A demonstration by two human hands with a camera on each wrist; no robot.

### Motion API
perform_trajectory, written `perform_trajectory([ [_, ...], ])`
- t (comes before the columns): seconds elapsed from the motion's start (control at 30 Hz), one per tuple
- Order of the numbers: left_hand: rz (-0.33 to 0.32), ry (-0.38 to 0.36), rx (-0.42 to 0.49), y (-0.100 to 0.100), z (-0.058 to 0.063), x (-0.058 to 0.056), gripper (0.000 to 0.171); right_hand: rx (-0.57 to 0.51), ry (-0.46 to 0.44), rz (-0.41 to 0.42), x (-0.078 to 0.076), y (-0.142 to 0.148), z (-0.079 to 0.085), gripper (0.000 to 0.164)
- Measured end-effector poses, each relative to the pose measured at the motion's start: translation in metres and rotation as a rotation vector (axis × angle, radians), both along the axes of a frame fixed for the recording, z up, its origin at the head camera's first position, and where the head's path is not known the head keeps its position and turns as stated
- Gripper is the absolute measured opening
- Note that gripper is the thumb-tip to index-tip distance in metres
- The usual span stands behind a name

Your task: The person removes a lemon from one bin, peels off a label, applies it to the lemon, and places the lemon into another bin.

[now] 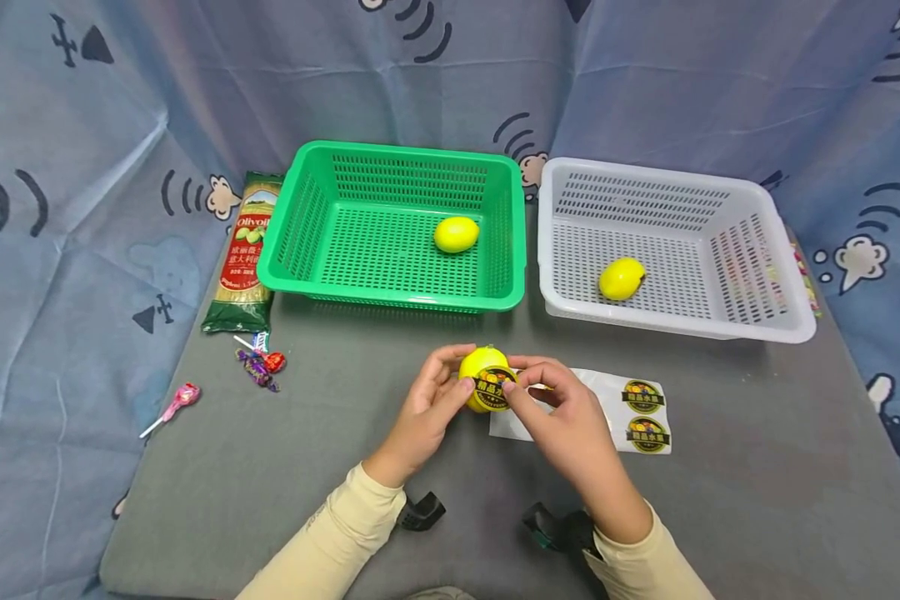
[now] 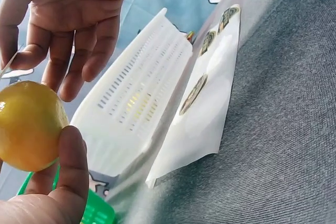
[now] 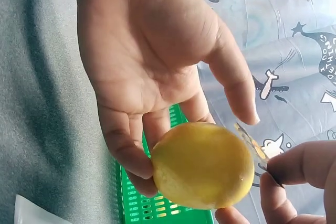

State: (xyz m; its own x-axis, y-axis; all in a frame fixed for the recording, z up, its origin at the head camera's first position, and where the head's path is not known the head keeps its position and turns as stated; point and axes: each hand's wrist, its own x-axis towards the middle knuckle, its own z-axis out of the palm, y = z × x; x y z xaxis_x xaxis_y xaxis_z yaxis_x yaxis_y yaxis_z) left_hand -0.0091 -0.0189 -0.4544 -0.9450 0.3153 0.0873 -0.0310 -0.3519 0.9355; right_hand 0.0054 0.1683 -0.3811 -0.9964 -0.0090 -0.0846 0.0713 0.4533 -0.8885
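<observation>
My left hand [image 1: 425,406] holds a yellow lemon [image 1: 483,360] above the grey table, its fingers curled about the fruit. At the lemon's near side is a round black-and-gold sticker [image 1: 492,388]. The thumb and a finger of my right hand [image 1: 566,412] pinch that sticker by its edge. In the right wrist view the sticker [image 3: 258,150] stands at a slant close beside the lemon [image 3: 202,166], the left thumb tip near its upper end. Below the right hand lies a white sticker sheet [image 1: 607,400] bearing several more round labels, partly covered by that hand.
A green basket [image 1: 390,297] with one lemon [image 1: 457,235] stands behind; right of it is a white basket [image 1: 682,323] with another lemon [image 1: 622,278]. On the left lie a spaghetti packet [image 1: 242,254], wrapped candies [image 1: 257,368] and a pink lollipop [image 1: 182,398].
</observation>
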Motion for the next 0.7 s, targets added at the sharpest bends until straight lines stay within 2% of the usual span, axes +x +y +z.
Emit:
perform_trajectory([
  [0.2, 0.022, -0.051, 0.017, 0.003, 0.002, 0.001, 0.047, 0.041, 0.004, 0.007, 0.0, -0.001, 0.0, 0.014],
  [0.33, 0.046, -0.094, 0.057, 0.007, 0.005, 0.002, 0.047, 0.008, 0.012, 0.012, 0.0, -0.002, -0.001, 0.014],
  [0.43, 0.016, -0.138, 0.155, 0.009, 0.01, 0.006, 0.042, -0.128, 0.0, 0.038, 0.001, 0.0, -0.003, 0.026],
  [0.53, -0.054, -0.184, 0.274, 0.009, 0.018, 0.01, 0.036, -0.34, -0.043, 0.105, 0.0, 0.005, -0.004, 0.038],
  [0.63, -0.102, -0.208, 0.317, 0.007, 0.027, 0.014, 0.034, -0.519, -0.124, 0.198, -0.001, 0.013, -0.006, 0.039],
  [0.7, -0.103, -0.227, 0.317, 0.006, 0.031, 0.017, 0.034, -0.571, -0.145, 0.212, -0.002, 0.018, -0.009, 0.035],
])
